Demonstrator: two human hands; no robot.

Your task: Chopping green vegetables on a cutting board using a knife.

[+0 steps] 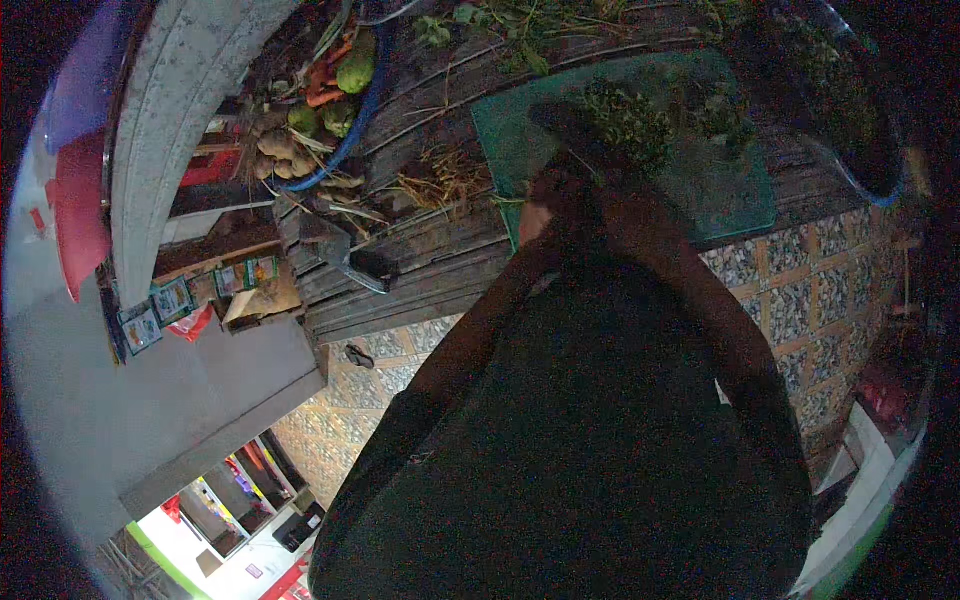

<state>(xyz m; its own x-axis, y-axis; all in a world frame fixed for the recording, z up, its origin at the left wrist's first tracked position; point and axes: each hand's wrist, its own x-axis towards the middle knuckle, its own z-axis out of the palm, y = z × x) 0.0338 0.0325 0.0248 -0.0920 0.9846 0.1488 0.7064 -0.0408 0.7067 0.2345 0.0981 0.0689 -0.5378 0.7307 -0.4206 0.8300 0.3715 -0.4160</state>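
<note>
In deep shadow, my left hand and my right hand are close together over a green mat. The left hand's fingers look curled around thin stems, whose ends poke out at its left side. A bunch of leafy greens lies just beyond both hands. My right hand is beside the left one; its fingers are too dark to make out. Further right on the mat are more leafy sprigs. Cut roots and stem ends are piled left of the mat.
A broad-bladed knife lies on the slatted wooden tabletop. Left stands a blue-rimmed basin of carrots, green vegetables and tubers; right, another blue-rimmed container holds greens. Packets lie by a grey surface. A sandal rests on tiled floor.
</note>
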